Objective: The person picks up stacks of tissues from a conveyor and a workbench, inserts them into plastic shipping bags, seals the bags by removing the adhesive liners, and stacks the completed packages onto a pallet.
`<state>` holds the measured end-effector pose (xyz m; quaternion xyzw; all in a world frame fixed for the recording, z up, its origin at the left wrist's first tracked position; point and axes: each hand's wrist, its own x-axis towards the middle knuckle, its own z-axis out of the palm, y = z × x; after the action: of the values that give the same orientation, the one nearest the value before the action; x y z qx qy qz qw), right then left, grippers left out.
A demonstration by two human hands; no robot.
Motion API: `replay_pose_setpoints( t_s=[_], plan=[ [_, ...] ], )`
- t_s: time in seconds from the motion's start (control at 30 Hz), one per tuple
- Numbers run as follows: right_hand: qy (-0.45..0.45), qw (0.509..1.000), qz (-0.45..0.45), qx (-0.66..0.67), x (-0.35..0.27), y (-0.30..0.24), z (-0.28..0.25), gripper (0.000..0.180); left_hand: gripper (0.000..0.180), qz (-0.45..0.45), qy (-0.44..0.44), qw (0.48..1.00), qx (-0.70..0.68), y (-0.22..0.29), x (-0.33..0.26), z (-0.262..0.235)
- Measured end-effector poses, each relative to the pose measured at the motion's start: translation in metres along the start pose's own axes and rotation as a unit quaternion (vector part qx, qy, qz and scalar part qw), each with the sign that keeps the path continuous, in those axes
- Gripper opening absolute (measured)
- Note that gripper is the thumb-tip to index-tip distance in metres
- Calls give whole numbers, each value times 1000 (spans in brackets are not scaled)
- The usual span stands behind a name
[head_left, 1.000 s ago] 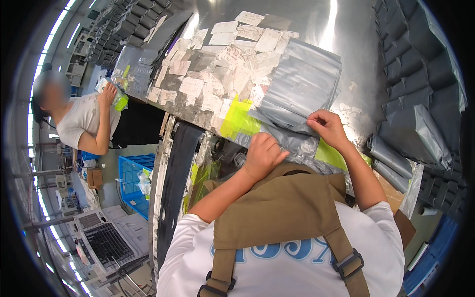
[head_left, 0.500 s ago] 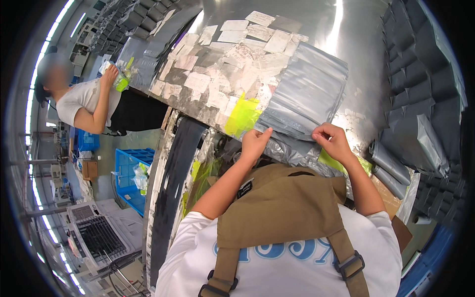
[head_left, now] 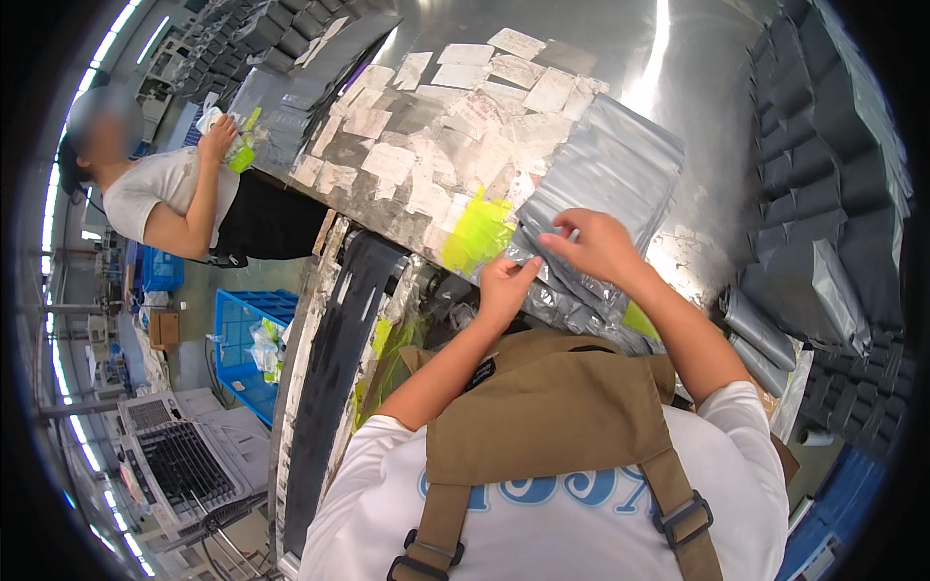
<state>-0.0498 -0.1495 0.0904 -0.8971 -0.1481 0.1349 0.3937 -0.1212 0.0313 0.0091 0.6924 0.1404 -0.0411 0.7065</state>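
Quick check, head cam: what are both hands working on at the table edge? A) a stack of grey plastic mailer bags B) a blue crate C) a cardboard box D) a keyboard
A: the left hand and right hand both rest on the stack of grey plastic mailer bags lying on the steel table; the blue crate sits down on the floor to the left, away from the hands.

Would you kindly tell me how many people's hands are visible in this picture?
3: the left hand and right hand rest on the grey plastic mailer bag at the steel table's near edge; a co-worker's hand is far left. That person's other hand is hidden.
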Motion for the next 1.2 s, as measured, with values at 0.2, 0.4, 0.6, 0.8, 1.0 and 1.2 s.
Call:
replay_pose_setpoints(
  t_s=[0.2,0.4,0.6,0.8,1.0,1.2],
  plan=[
    [-59,990,44,-117,32,6,21,33,19,-12,-19,999,-44,2,9,2],
    [104,991,22,-83,33,58,18,21,13,-61,-4,989,-137,-5,11,-21],
    [171,981,84,-19,24,89,-10,22,16,-111,27,975,-191,-14,10,-48],
    [249,965,82,0,8,84,2,19,20,-117,108,950,-268,-12,14,-34],
    [355,934,-1,-39,8,102,7,14,10,-144,219,933,-248,-31,21,-52],
    [294,954,46,-27,1,118,-44,19,9,-160,121,942,-270,-20,16,-97]
  ],
)
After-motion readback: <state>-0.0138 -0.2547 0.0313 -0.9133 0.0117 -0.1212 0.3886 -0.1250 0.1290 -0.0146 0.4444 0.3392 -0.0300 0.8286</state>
